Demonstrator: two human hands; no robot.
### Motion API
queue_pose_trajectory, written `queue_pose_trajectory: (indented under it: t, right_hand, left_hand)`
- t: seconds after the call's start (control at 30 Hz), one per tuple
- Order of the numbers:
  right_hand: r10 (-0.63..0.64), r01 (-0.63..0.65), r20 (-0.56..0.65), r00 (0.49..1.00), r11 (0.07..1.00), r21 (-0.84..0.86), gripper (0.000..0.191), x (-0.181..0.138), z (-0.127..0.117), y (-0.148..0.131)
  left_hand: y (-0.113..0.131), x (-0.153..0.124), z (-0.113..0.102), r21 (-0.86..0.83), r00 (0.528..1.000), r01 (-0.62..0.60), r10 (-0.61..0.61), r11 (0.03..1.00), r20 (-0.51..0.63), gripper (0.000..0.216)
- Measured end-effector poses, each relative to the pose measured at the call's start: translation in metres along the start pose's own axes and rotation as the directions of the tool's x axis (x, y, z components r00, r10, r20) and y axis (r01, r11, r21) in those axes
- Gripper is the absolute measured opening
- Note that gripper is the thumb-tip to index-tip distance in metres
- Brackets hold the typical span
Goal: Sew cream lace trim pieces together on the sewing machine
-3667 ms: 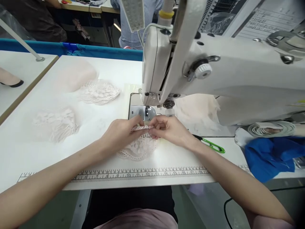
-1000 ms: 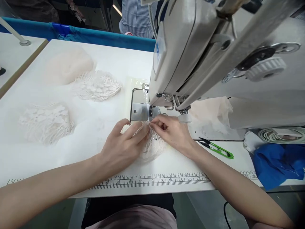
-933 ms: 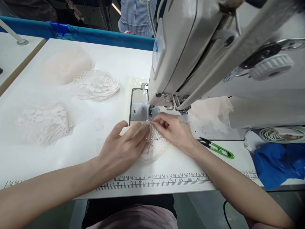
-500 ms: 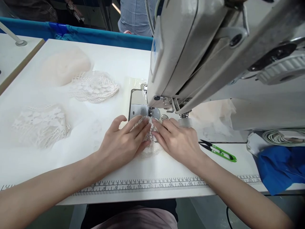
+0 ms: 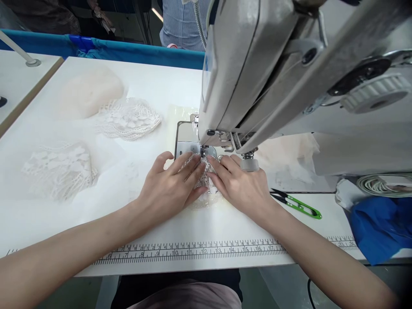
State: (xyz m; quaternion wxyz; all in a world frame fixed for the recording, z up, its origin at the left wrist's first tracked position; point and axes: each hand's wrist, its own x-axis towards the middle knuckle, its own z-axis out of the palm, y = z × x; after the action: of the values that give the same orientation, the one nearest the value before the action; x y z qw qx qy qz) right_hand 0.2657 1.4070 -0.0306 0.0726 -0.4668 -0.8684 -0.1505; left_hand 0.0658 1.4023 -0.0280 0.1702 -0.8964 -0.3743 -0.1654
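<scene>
1. Your left hand (image 5: pixel 170 185) lies palm down, fingers stretched flat and slightly spread, pressing on the small white lace fabric piece (image 5: pixel 203 183); it grips nothing
2. Your right hand (image 5: pixel 242 185) mirrors it, fingers straight and unclenched, tips on the lace's right side
3. Both forearms come in over the near table edge, angled toward each other, with the fingertips nearly meeting
4. The lace rests on the white worktable (image 5: pixel 154 83), its far edge at the presser foot (image 5: pixel 203 151) of the grey-white industrial sewing machine (image 5: pixel 257 68)
5. Green-handled thread snips (image 5: pixel 299 207) lie near your right wrist, not touching it
</scene>
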Motion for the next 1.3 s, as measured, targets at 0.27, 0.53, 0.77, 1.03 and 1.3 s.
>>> queue_pose_trajectory:
  t: [0.27,0.53,0.77,1.03,1.3]
  right_hand:
    - [0.008,-0.008,-0.006,1.0,1.0,0.011,0.039,0.0,0.0,0.0]
    - [-0.003,0.003,0.01,1.0,1.0,0.008,0.04,0.0,0.0,0.0]
    - [0.012,-0.012,0.059,0.998,1.0,0.002,0.043,0.0,0.0,0.0]
    - [0.033,-0.032,0.074,0.997,0.999,-0.017,0.043,0.004,0.0,-0.001]
    - [-0.007,0.009,-0.052,0.999,1.0,0.029,0.037,0.002,-0.005,0.011]
  left_hand:
    - [0.001,-0.002,0.0,-0.024,1.0,0.019,-0.019,1.0,0.014,0.032]
    - [0.001,-0.002,-0.002,-0.019,1.0,0.014,-0.014,1.0,0.0,0.031]
    - [0.0,-0.001,0.001,-0.053,0.999,0.039,-0.04,0.998,-0.01,0.031]
    - [-0.002,0.0,0.005,-0.058,0.999,0.045,-0.046,0.997,-0.021,0.033]
    - [-0.007,-0.005,0.0,-0.131,0.994,-0.043,0.03,0.99,-0.101,0.023]
